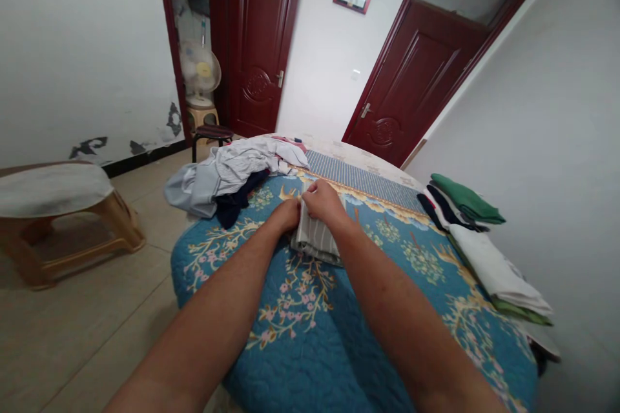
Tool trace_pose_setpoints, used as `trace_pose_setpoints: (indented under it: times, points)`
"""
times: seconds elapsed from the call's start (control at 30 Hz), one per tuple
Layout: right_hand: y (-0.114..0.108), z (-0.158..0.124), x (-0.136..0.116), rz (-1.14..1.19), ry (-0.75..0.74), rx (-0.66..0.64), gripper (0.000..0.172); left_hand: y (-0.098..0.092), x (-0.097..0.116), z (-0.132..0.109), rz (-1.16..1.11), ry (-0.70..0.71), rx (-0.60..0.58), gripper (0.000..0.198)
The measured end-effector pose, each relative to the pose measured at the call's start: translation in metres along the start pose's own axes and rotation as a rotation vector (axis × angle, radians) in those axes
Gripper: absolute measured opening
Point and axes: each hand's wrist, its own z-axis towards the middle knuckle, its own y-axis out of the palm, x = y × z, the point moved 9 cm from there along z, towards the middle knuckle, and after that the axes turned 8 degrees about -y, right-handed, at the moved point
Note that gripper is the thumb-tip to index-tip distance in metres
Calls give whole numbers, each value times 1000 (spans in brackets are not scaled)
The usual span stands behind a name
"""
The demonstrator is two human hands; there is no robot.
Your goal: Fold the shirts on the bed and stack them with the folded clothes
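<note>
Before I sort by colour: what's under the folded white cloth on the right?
Green folded fabric shows beneath the white cloth along its left and near edges; anything farther in is covered.

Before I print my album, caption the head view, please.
Left hand and right hand at a striped cloth between heaped laundry and folded stacks.

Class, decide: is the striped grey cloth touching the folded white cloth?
Apart. The head view shows blue floral cover between the striped grey cloth and the folded white cloth.
</note>
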Motion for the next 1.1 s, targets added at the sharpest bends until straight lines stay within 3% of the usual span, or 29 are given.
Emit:
trace_pose_setpoints:
  times: [0.07, 0.13, 0.23, 0.33, 0.4, 0.5, 0.67, 0.8, 0.9, 1.0, 1.1]
  points:
    - [-2, -7, 1, 8, -45, 62, 4, 4, -4, 0, -51, -29, -56, 7]
    - [-20, -17, 10, -21, -91, 160, 9, 7, -10, 0, -90, -77, -94, 10]
    - [-52, -35, 41, -102, -114, 265, 16, 10, -15, 1, -152, -133, -136, 18]
    - [-64, -54, 75, -168, -162, 314, 25, 8, -15, -2, -205, -171, -138, 24]
    - [-54, -68, 90, -167, -224, 305, 34, 4, -14, -6, -272, -206, -131, 33]
    - [-21, -87, 98, -148, -279, 237, 49, 2, -11, -13, -369, -254, -158, 49]
    - [17, -97, 94, -173, -244, 116, 65, -6, -1, -13, -301, -123, -102, 47]
    - [13, -87, 113, 154, -231, 40, 65, -3, -10, -9, -355, -136, -134, 48]
    - [1, -79, 159, 491, -24, 138, 62, -2, -16, -7, -403, -169, -140, 55]
    - [-3, -78, 191, 627, 118, 207, 62, -1, -16, -8, -488, -201, -150, 66]
    - [-11, -76, 175, 455, -107, 156, 73, -1, -16, -9, -553, -225, -143, 83]
